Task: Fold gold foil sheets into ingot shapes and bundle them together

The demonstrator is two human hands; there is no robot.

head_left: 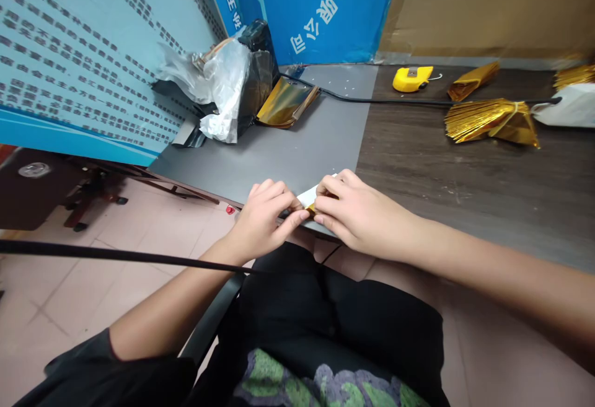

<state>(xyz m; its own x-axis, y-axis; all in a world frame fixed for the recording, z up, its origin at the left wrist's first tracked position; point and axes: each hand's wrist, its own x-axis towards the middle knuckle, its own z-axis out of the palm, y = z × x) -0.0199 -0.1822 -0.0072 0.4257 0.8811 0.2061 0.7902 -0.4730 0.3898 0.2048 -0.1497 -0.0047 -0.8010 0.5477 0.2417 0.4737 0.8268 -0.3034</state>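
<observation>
At the table's near edge, my left hand (pixel 272 215) and my right hand (pixel 351 212) pinch a small piece of gold foil paper (pixel 311 208) between thumbs and fingers. Only a bit of gold and a white part (pixel 308 196) show; the fingers hide the rest. Whether the white part belongs to the same sheet I cannot tell. Further back lies a stack of gold foil sheets (pixel 286 103). A fanned bundle of folded gold foil (pixel 493 123), tied near one end, rests at the right.
A crumpled plastic bag (pixel 223 78) stands at the back left. A yellow tape measure (pixel 413 78) and a single folded gold piece (pixel 473 80) lie at the back right. A black cable (pixel 395 101) crosses the table (pixel 409 165). Printed panels (pixel 320 4) rise behind.
</observation>
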